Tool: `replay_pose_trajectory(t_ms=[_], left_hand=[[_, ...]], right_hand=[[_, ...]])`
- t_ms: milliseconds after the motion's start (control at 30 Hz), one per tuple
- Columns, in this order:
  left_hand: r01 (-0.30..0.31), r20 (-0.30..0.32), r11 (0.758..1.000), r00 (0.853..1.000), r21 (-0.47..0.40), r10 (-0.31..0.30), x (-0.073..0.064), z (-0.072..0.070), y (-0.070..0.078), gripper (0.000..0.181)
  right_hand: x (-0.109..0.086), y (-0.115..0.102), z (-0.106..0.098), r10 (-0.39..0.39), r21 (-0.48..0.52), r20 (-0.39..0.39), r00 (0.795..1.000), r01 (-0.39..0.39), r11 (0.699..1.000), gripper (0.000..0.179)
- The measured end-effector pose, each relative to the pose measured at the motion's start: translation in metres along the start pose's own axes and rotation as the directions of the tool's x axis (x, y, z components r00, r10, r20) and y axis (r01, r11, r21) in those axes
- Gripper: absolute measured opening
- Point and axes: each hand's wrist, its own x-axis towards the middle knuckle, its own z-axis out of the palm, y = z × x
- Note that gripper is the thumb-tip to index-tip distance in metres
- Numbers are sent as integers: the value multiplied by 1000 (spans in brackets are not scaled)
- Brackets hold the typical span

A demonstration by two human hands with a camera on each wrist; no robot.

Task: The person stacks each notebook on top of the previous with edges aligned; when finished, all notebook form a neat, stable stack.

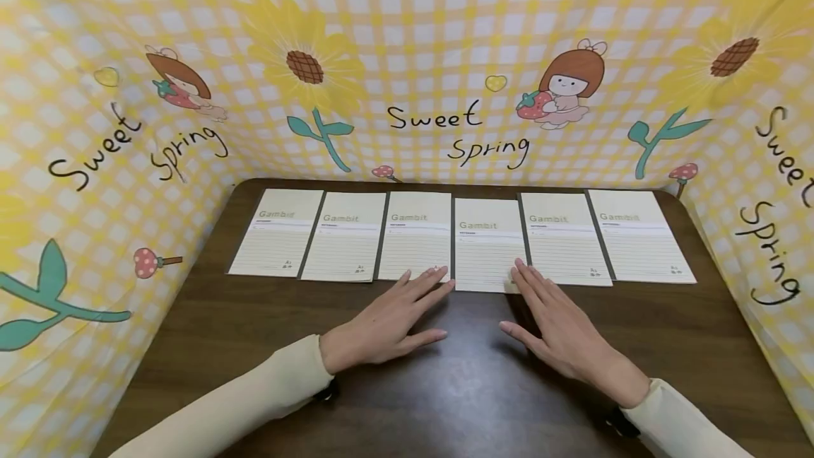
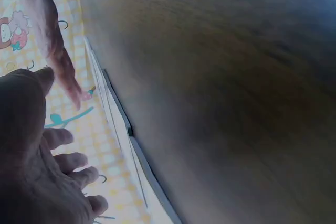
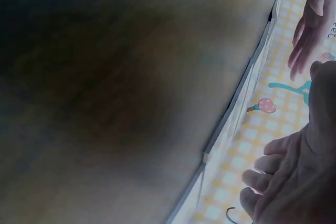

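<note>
Several cream notebooks marked "Gambit" lie side by side in a row along the far part of the brown table (image 1: 254, 345). My left hand (image 1: 388, 320) has its fingers extended over the front edge of the third notebook from the left (image 1: 416, 232). At the front right corner of the fourth notebook (image 1: 486, 253) are the fingertips of my right hand (image 1: 566, 331), close to the fifth notebook (image 1: 562, 239). Both hands hold nothing, thumbs spread toward each other. Whether the fingertips touch the covers, I cannot tell. In the wrist views the notebooks show as thin edges.
More notebooks, the leftmost (image 1: 276, 239) and the rightmost (image 1: 639, 239), end the row. The fourth notebook sits slightly nearer to me than its neighbours. A yellow checked cloth (image 1: 420, 34) with printed flowers and "Sweet Spring" hangs behind the table and on both sides.
</note>
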Motion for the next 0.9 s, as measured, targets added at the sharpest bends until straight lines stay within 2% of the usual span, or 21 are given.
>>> replay_pose_trajectory(t_ms=[167, 400, 600, 900], left_hand=[[-5, 69, 1000, 998, -19, 7, 13, 9, 0, 78], [15, 154, 999, 988, -52, -7, 25, 14, 3, 82], [52, 209, 997, 977, -56, -39, 31, 17, 4, 83], [88, 216, 995, 973, -43, -76, 36, 19, 7, 88]], right_hand=[[-6, 3, 5, 17, 38, 27, 999, -18, 999, 84], [-9, 4, 13, 23, 61, 86, 996, -29, 998, 83], [-11, 5, 16, 30, 59, 84, 996, -35, 998, 82], [-10, 5, 18, 34, 70, 82, 996, -39, 997, 82]])
